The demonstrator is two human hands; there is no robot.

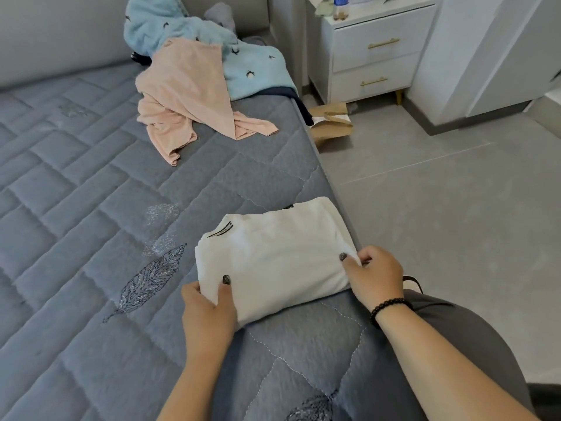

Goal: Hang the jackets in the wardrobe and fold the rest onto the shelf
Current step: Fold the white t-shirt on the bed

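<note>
A folded white top (273, 256) lies on the blue quilted bed (91, 208), close to the bed's right edge and just in front of the person. Both hands grasp it: the left hand (209, 311) holds the near left corner, thumb on top and fingers tucked under the fold, while the right hand (375, 276) pinches the near right corner between thumb and curled fingers. The right wrist wears a black bead bracelet (388, 306). A black neck label shows at the top's far left edge. Further up the bed, well apart from the white top, a pink garment (188, 95) lies crumpled and spread, partly over a light blue fleece (170, 22) with small dark marks, which is heaped against the grey headboard (60, 34). A dark piece of cloth peeks from under the fleece at the bed's edge. Beside the bed stands a white nightstand (373, 56) with two drawers and gold handles, and a brown paper bag (331, 123) lies on the grey floor (455, 208) between it and the bed.
</note>
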